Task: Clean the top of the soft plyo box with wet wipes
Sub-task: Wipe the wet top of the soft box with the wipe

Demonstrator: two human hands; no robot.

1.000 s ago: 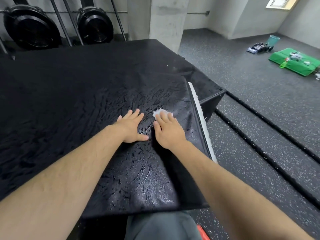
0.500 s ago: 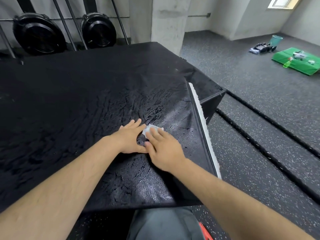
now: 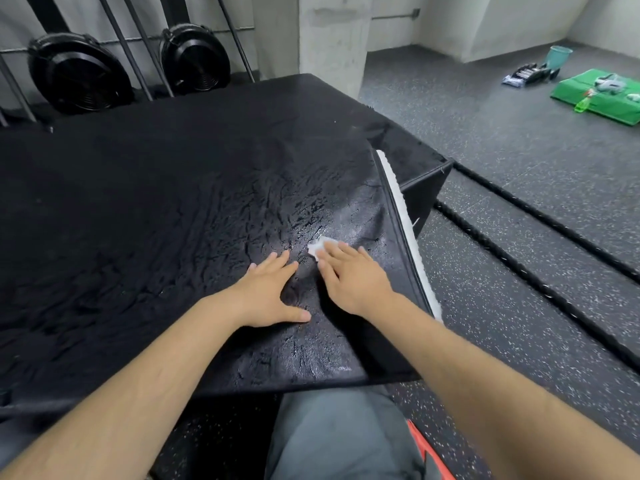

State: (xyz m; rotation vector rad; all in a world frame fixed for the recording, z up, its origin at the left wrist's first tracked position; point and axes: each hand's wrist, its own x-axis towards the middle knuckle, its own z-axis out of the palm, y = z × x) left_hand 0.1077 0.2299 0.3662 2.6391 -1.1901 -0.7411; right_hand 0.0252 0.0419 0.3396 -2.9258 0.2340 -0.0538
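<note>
**Now the wipe is heading back out**

Your right hand [image 3: 349, 278] is pushing the wet wipe [image 3: 318, 248] away from you again, toward the right edge of the soft plyo box [image 3: 156, 202]. Half a second ago you were drawing it inward until that hand was touching the thumb of your left hand [image 3: 270, 292]. Now the two are lying apart, with a dark gap of cover showing between them. A second ago the wipe was sitting about where it is sitting now, so you are scrubbing back and forth over one patch rather than moving on.

Your right hand is lying flat, its fingers straight and pressing down on the wipe, not curling round it. Only a small white corner is peeking out past your fingertips. Your left hand is resting flat as well, fingers stretched and thumb spread. It is grasping nothing and seems to be bracing the wrinkled cover.

For the task, this is looking like the middle of the job. The cover around your hands and back toward you is glistening wet, while the far and left stretches of the top are looking dull, so they are probably still waiting for the wipe. The white strip [image 3: 405, 233] is running along the right edge just beside your right hand, so this outward pass is nearing its limit.
</note>
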